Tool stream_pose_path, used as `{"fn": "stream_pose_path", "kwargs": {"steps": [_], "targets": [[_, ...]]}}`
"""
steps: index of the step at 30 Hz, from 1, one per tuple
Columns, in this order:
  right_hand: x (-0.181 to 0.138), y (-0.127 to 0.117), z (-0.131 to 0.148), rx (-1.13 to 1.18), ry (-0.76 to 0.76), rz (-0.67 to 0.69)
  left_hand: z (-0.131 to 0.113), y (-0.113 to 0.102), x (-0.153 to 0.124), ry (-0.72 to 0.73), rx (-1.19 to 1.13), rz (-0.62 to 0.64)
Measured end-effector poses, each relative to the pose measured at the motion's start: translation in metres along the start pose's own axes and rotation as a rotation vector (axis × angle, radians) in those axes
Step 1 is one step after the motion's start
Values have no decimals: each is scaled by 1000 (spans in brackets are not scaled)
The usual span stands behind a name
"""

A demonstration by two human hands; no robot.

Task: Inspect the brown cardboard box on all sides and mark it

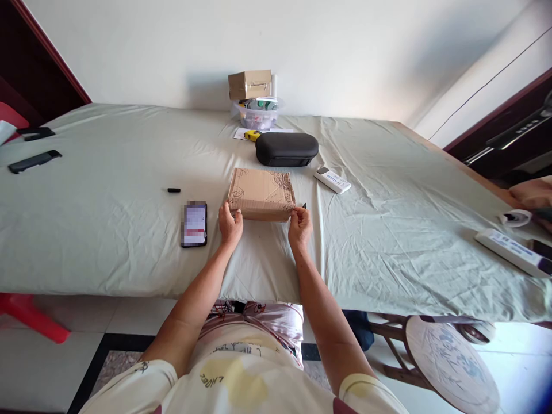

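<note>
A flat brown cardboard parcel (261,192), wrapped in tape, lies on the pale green sheet in front of me. My left hand (230,225) grips its near left corner, thumb on top. My right hand (299,224) pinches its near right corner. A small dark object (304,205) pokes out by my right fingertips; I cannot make out what it is. A phone (194,223) lies face up just left of my left hand.
Behind the parcel sit a black zip case (286,149), a white remote (332,179), a yellow tape measure (252,135), and a clear tub (257,115) topped by a small carton (250,84). A black cap (173,190) lies left; a power strip (513,252) right.
</note>
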State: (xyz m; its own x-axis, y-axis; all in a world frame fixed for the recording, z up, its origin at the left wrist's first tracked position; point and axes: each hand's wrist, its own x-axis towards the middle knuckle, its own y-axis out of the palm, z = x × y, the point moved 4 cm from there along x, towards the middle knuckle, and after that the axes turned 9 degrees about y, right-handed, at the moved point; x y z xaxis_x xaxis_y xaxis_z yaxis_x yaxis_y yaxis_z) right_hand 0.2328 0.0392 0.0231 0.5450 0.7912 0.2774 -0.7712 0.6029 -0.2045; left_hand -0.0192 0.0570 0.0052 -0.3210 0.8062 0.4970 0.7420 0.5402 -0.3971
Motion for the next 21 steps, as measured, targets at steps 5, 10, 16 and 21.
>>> {"fn": "stream_pose_path", "kwargs": {"steps": [5, 10, 16, 21], "targets": [[3, 0, -5, -110, -12, 35, -3, -1, 1, -20, 43, 23], [5, 0, -10, -197, -48, 50, -3, -2, 1, -24, 119, 52], [5, -1, -13, -252, -79, 76, -3, -2, -3, -6, 149, 48], [2, -1, -13, -303, -104, 119, -6, 0, -8, -32, 234, 102]]}}
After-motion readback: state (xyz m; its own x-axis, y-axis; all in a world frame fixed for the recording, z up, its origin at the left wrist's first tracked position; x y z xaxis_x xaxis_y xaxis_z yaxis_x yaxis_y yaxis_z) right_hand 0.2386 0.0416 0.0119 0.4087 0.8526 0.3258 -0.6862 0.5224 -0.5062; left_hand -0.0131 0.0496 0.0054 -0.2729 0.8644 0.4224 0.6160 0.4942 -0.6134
